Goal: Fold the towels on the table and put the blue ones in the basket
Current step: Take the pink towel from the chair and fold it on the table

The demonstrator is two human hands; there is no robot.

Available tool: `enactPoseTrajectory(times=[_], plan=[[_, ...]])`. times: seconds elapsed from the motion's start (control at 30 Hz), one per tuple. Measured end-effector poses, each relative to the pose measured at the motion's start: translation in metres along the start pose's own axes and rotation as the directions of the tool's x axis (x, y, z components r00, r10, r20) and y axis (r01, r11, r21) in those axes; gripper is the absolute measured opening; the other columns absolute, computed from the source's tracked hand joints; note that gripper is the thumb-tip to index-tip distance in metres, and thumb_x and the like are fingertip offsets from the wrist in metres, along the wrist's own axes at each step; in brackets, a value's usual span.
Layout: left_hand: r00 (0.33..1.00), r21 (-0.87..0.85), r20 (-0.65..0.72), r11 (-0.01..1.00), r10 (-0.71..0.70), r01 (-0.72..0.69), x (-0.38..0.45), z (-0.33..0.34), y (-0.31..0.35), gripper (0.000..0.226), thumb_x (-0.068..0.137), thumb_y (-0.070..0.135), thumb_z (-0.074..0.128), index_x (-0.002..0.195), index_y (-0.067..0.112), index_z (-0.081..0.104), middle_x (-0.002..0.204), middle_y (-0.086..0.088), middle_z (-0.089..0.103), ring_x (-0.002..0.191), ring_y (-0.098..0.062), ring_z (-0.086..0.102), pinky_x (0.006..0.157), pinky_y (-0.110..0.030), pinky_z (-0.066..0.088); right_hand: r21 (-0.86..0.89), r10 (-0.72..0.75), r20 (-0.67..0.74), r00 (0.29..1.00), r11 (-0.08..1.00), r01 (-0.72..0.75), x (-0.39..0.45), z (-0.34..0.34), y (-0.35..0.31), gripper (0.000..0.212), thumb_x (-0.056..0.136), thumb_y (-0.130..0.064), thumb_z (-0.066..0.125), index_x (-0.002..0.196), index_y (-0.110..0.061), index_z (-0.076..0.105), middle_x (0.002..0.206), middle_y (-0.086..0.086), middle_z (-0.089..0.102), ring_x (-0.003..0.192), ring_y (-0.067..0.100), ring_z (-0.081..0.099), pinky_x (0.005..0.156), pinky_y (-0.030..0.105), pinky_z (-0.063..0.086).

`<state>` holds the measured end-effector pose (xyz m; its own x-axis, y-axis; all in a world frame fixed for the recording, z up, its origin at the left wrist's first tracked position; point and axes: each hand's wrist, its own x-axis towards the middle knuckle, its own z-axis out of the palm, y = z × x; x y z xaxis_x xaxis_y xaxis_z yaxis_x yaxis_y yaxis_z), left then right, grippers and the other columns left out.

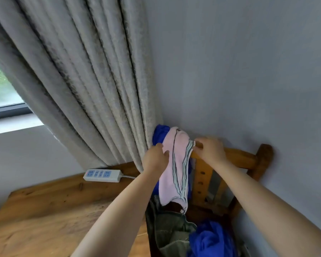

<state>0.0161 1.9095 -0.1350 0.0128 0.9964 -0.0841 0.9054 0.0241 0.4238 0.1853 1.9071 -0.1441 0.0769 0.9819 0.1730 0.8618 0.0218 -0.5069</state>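
Observation:
A pink towel (176, 175) with grey-green stripes hangs over the top rail of a wooden chair (237, 158), draped on a blue towel (160, 134). My left hand (155, 159) grips the pink towel's left edge. My right hand (209, 149) pinches its striped right edge at the rail. Another blue cloth (209, 238) lies crumpled on the chair seat beside an olive-grey cloth (172, 230). No basket is in view.
The wooden table (50, 216) lies at lower left, with a white power strip (102, 175) at its far edge. Grey curtains (85, 80) hang behind it, touching the chair. A grey wall stands on the right.

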Motion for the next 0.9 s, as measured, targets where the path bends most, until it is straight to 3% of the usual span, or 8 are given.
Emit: enactPoseTrajectory(times=[0.1,0.27,0.37,0.4,0.47,0.67,0.8,0.9], plan=[[0.998,-0.021,-0.044,0.999,-0.05,0.049,0.022,0.011,0.009,0.043,0.097,0.033,0.038,0.131,0.007,0.041,0.127,-0.012,0.052,0.112,-0.027,0.053,0.085,-0.033,0.045,-0.012,-0.016,0.028,0.999,1.0,0.017,0.018,0.018,0.014,0.033,0.09,-0.028,0.053,0.12,-0.017,0.06,0.11,0.012,0.062,0.108,0.03,0.052,0.091,0.04,0.039],[0.989,-0.026,-0.101,0.994,-0.106,0.103,0.04,0.024,0.011,0.038,0.096,0.033,0.042,0.121,0.005,0.048,0.118,-0.014,0.057,0.106,-0.028,0.055,0.078,-0.032,0.042,0.035,-0.087,-0.072,0.994,0.995,0.09,0.03,0.036,0.024,0.02,0.082,-0.019,0.065,0.098,-0.008,0.072,0.088,0.015,0.063,0.089,0.033,0.054,0.077,0.037,0.04],[0.987,-0.039,-0.133,0.995,-0.094,0.09,0.044,0.027,0.009,0.026,0.096,0.029,0.042,0.082,0.012,0.054,0.097,-0.012,0.063,0.084,-0.024,0.055,0.066,-0.029,0.036,0.003,-0.174,-0.209,0.962,0.984,0.179,0.025,0.039,0.024,0.007,0.07,-0.008,0.077,0.075,-0.004,0.074,0.068,0.013,0.064,0.068,0.034,0.058,0.061,0.036,0.042],[0.986,-0.041,-0.141,0.995,-0.093,0.088,0.044,0.027,0.01,0.032,0.096,0.028,0.041,0.067,0.016,0.045,0.087,-0.01,0.063,0.076,-0.021,0.051,0.063,-0.028,0.033,-0.002,-0.186,-0.231,0.955,0.982,0.191,0.023,0.039,0.024,0.006,0.067,-0.006,0.078,0.071,-0.004,0.074,0.065,0.012,0.064,0.064,0.033,0.058,0.057,0.034,0.042],[0.984,-0.035,-0.159,0.996,-0.082,0.077,0.039,0.025,0.009,0.042,0.097,0.026,0.039,0.056,0.021,0.03,0.068,-0.004,0.053,0.069,-0.018,0.045,0.06,-0.027,0.03,0.029,-0.187,-0.232,0.955,0.98,0.198,0.019,0.038,0.025,0.005,0.067,-0.003,0.077,0.07,-0.002,0.073,0.065,0.013,0.064,0.063,0.034,0.057,0.056,0.033,0.04],[0.985,-0.109,-0.17,0.994,0.003,-0.022,0.022,0.013,0.015,0.044,0.096,0.023,0.041,0.053,0.021,0.029,0.054,0.004,0.039,0.058,-0.016,0.04,0.046,-0.026,0.024,0.287,-0.01,-0.166,0.986,0.956,0.058,0.013,0.022,0.027,0.016,0.083,-0.005,0.063,0.094,0.004,0.07,0.086,0.022,0.062,0.077,0.027,0.053,0.068,0.026,0.034],[0.978,-0.223,-0.21,0.974,0.0,-0.048,-0.001,0.0,0.019,0.044,0.095,0.021,0.042,0.052,0.02,0.032,0.05,0.005,0.036,0.047,-0.01,0.032,0.045,-0.025,0.022,0.247,0.001,-0.209,0.978,0.968,0.052,-0.007,-0.002,0.026,0.017,0.085,-0.008,0.062,0.095,0.003,0.07,0.085,0.023,0.063,0.078,0.032,0.058,0.067,0.026,0.035],[0.967,-0.308,-0.255,0.947,0.012,-0.093,-0.027,-0.014,0.015,0.03,0.095,0.021,0.044,0.068,0.013,0.056,0.056,0.006,0.045,0.053,-0.009,0.039,0.053,-0.025,0.031,0.18,-0.037,-0.273,0.961,0.98,0.089,-0.026,-0.021,0.016,0.015,0.084,-0.007,0.062,0.087,0.005,0.07,0.079,0.024,0.063,0.075,0.036,0.058,0.064,0.031,0.037]])
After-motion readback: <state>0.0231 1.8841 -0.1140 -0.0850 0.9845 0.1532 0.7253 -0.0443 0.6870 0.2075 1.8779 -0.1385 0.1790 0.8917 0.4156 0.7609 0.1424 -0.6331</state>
